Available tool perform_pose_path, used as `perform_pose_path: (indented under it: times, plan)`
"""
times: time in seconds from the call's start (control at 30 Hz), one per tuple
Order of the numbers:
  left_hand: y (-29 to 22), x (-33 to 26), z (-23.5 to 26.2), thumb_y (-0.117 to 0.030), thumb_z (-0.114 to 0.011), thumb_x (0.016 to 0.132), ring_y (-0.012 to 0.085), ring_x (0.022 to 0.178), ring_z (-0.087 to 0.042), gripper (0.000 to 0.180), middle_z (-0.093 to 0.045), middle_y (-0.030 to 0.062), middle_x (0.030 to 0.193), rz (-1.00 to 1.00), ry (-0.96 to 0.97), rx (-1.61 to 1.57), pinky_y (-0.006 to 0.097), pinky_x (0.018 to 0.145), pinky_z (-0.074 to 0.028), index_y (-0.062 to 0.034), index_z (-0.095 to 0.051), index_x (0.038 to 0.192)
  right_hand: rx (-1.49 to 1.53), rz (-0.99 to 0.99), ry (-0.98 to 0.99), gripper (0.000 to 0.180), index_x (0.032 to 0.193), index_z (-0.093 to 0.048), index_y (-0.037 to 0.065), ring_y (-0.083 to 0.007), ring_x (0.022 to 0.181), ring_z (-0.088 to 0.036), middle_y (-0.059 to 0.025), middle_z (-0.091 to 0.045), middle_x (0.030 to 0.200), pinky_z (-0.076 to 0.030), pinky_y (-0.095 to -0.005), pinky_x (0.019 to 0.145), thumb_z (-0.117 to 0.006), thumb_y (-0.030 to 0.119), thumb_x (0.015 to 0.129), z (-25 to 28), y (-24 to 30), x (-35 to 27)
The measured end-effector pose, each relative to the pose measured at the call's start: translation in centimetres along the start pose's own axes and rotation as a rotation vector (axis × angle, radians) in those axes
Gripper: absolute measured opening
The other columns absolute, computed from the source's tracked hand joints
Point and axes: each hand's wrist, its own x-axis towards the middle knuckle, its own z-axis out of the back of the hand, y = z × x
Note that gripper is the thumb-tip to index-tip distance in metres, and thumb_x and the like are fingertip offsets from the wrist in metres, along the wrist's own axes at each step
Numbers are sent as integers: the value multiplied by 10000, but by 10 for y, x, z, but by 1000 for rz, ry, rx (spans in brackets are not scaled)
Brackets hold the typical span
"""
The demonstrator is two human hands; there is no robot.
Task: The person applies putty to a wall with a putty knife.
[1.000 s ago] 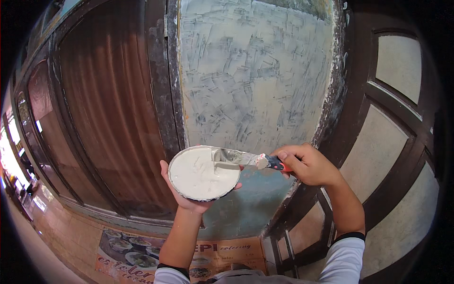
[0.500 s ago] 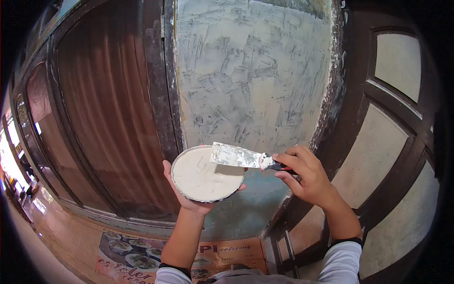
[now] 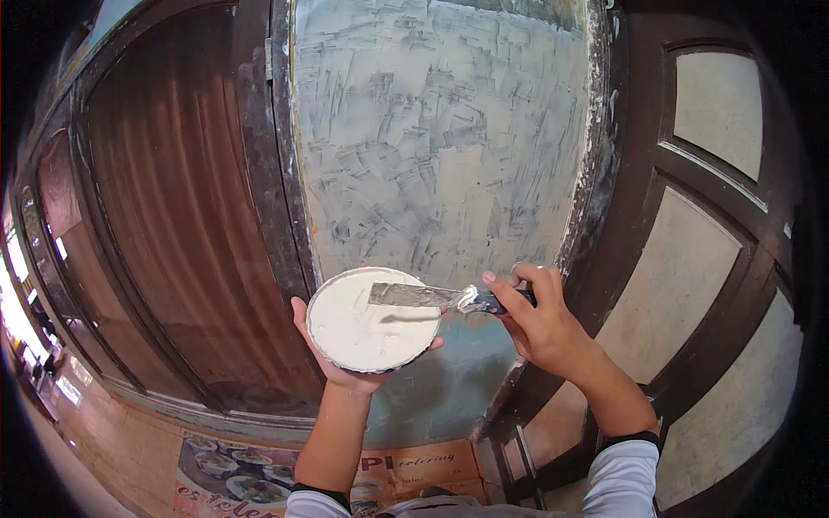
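My left hand (image 3: 347, 376) grips a round container (image 3: 350, 332) from below and the side, its fingertips showing at both edges. Smooth off-white filler paste fills it nearly to the rim. My right hand (image 3: 546, 324) is closed around the dark handle of a putty knife (image 3: 406, 295). The knife's flat grey blade lies over the paste, casting a shadow on it; whether it touches I cannot tell. A white blob of paste sits where blade meets handle. Behind them stands a wall panel (image 3: 449, 155) smeared with whitish filler in streaky patches.
A dark wooden frame with reddish-brown curtain-like panels (image 3: 164, 198) stands at left. A dark door with pale panels (image 3: 673, 268) is close on my right. A printed banner (image 3: 414, 470) lies on the tiled floor (image 3: 129, 423) below.
The putty knife has turned over and dropped slightly, its blade now showing a grey face. My right hand has rotated with it. The view has shifted a little.
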Motion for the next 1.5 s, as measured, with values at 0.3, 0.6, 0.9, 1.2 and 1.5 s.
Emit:
perform_pose_path:
  times: [0.3,0.6,0.9,1.2,1.5]
  plan:
    - [4,33,7,-912,-405,850,679,1380,-358,1081,-351,301,1610,-45,-150,16,916,927,-362,-137,-357,1604,-18,65,-79,727,1550,-470,189,-299,887,-521,-68,-626,1095,-415,-424,775,-745,102,883,-27,-44,1]
    - [8,69,22,-926,-427,828,764,1364,-259,1124,-292,336,1619,-18,10,11,903,937,-382,-118,-337,1604,-138,-110,-179,652,1525,-515,200,-330,790,-488,-76,-642,1031,-442,-402,771,-722,105,914,-70,-137,24]
    - [11,76,34,-915,-450,831,761,1370,-246,1108,-306,345,1605,-58,-62,49,902,929,-393,-117,-348,1594,-65,-331,-350,678,1563,-467,108,-302,793,-586,-105,-629,932,-442,-410,786,-726,150,938,-102,-175,56]
    - [12,71,34,-909,-424,842,766,1339,-297,1087,-329,348,1589,-108,-131,75,895,910,-414,-116,-360,1583,-33,-441,-238,738,1565,-447,61,-344,815,-633,-145,-630,917,-504,-459,768,-763,224,918,-127,-168,72]
    - [-7,62,39,-900,-472,836,760,1364,-255,1081,-325,351,1586,-99,-55,84,897,895,-418,-133,-357,1589,11,-459,-211,777,1583,-427,67,-371,783,-630,-161,-643,899,-519,-471,769,-775,246,912,-137,-157,43]
